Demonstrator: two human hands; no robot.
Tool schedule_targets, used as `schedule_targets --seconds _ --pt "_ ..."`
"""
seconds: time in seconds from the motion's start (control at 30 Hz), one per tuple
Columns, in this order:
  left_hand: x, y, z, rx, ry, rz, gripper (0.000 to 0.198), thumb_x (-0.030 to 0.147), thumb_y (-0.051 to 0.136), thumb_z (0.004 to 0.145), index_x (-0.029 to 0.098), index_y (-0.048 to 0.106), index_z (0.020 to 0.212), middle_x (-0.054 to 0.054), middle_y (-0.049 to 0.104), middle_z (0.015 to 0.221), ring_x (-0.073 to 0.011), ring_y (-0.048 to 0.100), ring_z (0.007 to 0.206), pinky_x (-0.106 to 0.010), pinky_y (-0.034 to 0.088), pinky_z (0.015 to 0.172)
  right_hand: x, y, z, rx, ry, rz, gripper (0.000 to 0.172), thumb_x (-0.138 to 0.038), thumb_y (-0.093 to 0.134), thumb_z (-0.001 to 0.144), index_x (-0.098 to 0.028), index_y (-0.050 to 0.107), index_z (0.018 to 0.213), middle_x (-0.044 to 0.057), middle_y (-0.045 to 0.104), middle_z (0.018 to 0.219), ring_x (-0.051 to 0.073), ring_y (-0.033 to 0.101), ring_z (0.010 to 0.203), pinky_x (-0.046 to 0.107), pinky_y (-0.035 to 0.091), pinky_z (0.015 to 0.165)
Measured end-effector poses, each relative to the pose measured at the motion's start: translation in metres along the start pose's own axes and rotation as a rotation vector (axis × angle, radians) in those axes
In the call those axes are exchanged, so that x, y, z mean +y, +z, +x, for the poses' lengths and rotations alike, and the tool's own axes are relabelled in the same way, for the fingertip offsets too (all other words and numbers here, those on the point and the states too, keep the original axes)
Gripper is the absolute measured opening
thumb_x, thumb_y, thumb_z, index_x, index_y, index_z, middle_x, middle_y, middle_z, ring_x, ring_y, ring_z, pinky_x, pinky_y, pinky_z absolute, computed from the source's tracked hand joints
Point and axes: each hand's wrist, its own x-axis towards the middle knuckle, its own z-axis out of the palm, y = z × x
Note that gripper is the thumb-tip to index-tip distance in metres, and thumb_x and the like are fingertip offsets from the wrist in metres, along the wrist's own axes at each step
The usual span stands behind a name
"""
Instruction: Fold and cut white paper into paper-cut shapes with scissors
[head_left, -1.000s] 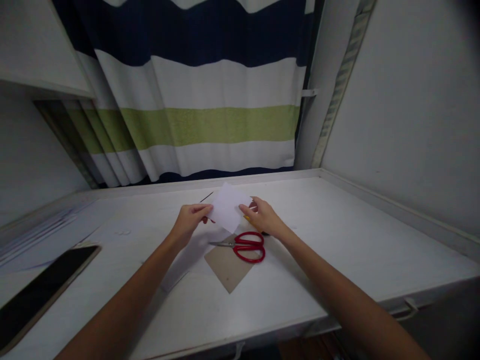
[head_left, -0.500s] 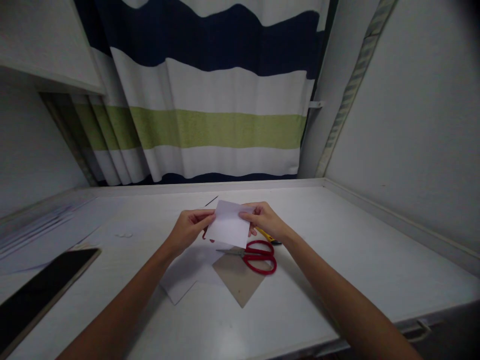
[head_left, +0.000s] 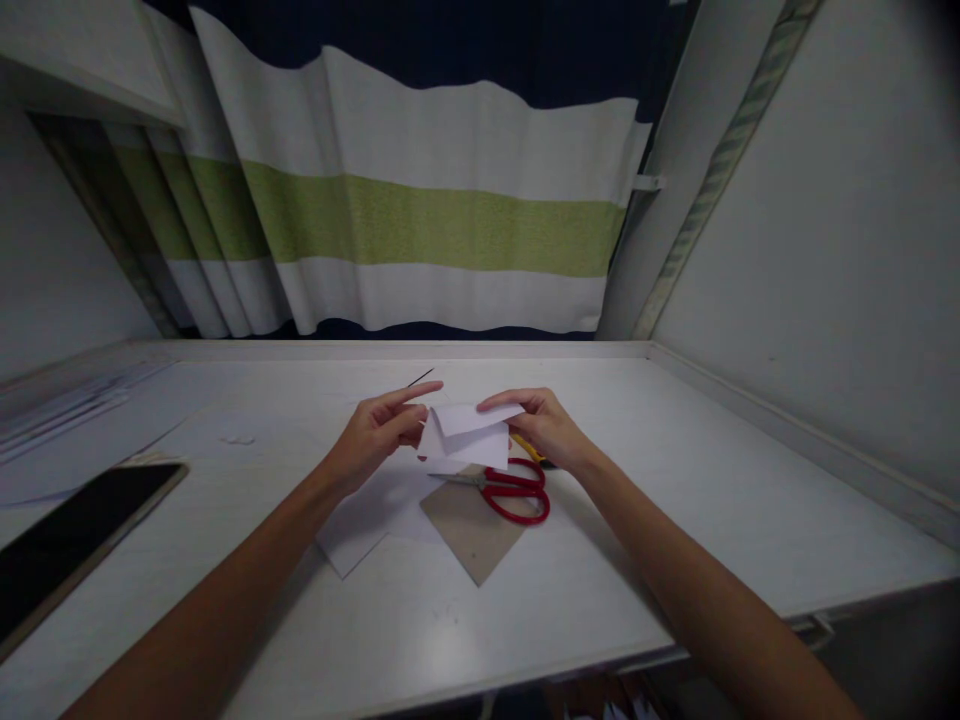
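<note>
A small piece of white paper (head_left: 472, 445) is held up over the table, its upper part folded over as a flap. My right hand (head_left: 544, 425) grips the paper's right side, fingers on top and thumb hidden behind. At the left edge, my left hand (head_left: 382, 430) pinches the paper between thumb and curled fingers, its index finger stretched out above. Just below lie red-handled scissors (head_left: 517, 492), partly on a square of grey-brown card (head_left: 472, 530). A yellow cutter (head_left: 527, 447) shows in part behind my right hand.
White sheets (head_left: 352, 540) lie beneath my left forearm. A dark tablet-like device (head_left: 82, 555) rests at the left, with stacked papers (head_left: 67, 410) behind it. A thin dark stick (head_left: 421, 377) lies beyond my left hand. A striped curtain (head_left: 420, 220) hangs behind the table (head_left: 712, 480).
The paper was a flat single face and now has its upper part folded over. My left index finger has lifted off and straightened. The view has tilted down slightly.
</note>
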Motion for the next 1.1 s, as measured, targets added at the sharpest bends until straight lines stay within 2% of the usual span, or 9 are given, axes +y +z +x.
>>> schedule_targets --seconds 0.17,0.3,0.37,0.47,0.53,0.7,0.77,0.93,1.1 --pt "-0.003 0.004 -0.001 -0.136 -0.050 0.039 0.056 0.028 0.053 0.074 0.011 0.034 0.125 0.000 0.058 0.058 -0.0127 0.056 0.048 -0.023 0.041 0.045 0.006 0.002 0.003 0.086 0.011 0.075 0.025 -0.027 0.059 0.066 -0.015 0.063 0.087 -0.001 0.059 0.059 0.008 0.050 0.047 0.021 0.042 0.044" --pt "-0.005 0.000 0.000 -0.103 -0.057 0.143 0.044 0.026 0.056 0.071 0.012 0.049 0.112 0.005 0.049 0.049 -0.0047 0.041 0.034 -0.017 0.027 0.034 0.004 0.003 0.002 0.101 0.040 0.020 0.022 -0.031 0.060 0.066 -0.011 0.063 0.073 0.000 0.059 0.057 0.008 0.053 0.049 0.022 0.044 0.049" --pt "-0.004 -0.002 0.000 -0.094 -0.088 0.178 0.031 0.027 0.056 0.071 0.014 0.058 0.099 0.004 0.047 0.050 -0.0028 0.037 0.036 -0.016 0.023 0.033 0.001 0.003 0.000 0.092 0.022 -0.029 0.022 -0.031 0.060 0.066 -0.010 0.063 0.076 0.000 0.061 0.061 0.008 0.054 0.052 0.021 0.045 0.052" --pt "-0.002 -0.004 0.001 -0.108 -0.128 0.194 0.022 0.028 0.055 0.072 0.015 0.062 0.089 0.004 0.045 0.051 -0.0024 0.035 0.038 -0.016 0.021 0.034 -0.004 0.002 -0.003 0.022 0.002 -0.108 0.024 -0.029 0.059 0.068 -0.011 0.063 0.082 0.001 0.062 0.066 0.008 0.054 0.055 0.020 0.045 0.052" --pt "-0.003 -0.005 0.001 -0.109 -0.137 0.180 0.023 0.028 0.056 0.071 0.016 0.062 0.090 0.004 0.045 0.052 -0.0021 0.034 0.038 -0.015 0.021 0.034 -0.006 0.002 -0.004 -0.026 0.009 -0.163 0.022 -0.029 0.058 0.069 -0.009 0.063 0.077 0.001 0.061 0.064 0.008 0.054 0.055 0.020 0.045 0.052" --pt "-0.003 -0.008 0.004 0.019 -0.045 0.154 0.028 0.025 0.061 0.068 0.015 0.059 0.095 0.003 0.051 0.055 -0.0027 0.040 0.036 -0.016 0.026 0.034 -0.006 -0.003 -0.004 -0.076 0.133 -0.124 0.023 -0.030 0.060 0.068 -0.008 0.063 0.066 0.001 0.062 0.059 0.008 0.055 0.052 0.021 0.048 0.052" --pt "-0.001 -0.009 0.003 0.050 -0.007 0.151 0.025 0.024 0.061 0.068 0.014 0.060 0.091 0.003 0.051 0.052 -0.0034 0.041 0.035 -0.016 0.027 0.034 -0.006 -0.005 -0.004 -0.126 0.151 -0.069 0.024 -0.031 0.059 0.068 -0.008 0.064 0.072 0.003 0.063 0.061 0.010 0.058 0.052 0.021 0.049 0.049" --pt "0.000 -0.009 0.002 0.103 -0.020 0.146 0.023 0.024 0.063 0.067 0.013 0.062 0.086 0.006 0.046 0.041 -0.0030 0.036 0.029 -0.015 0.024 0.029 -0.005 -0.010 -0.005 -0.214 0.132 0.041 0.037 -0.028 0.057 0.072 -0.010 0.057 0.105 0.002 0.063 0.055 0.012 0.060 0.047 0.019 0.047 0.042" --pt "-0.006 -0.015 0.004 0.009 -0.016 -0.023 0.019 0.021 0.063 0.067 0.013 0.064 0.084 0.003 0.051 0.041 -0.0040 0.042 0.032 -0.014 0.027 0.031 -0.007 -0.012 -0.006 -0.248 0.088 0.064 0.031 -0.022 0.054 0.074 -0.010 0.058 0.103 0.001 0.059 0.046 0.010 0.057 0.043 0.017 0.041 0.039"
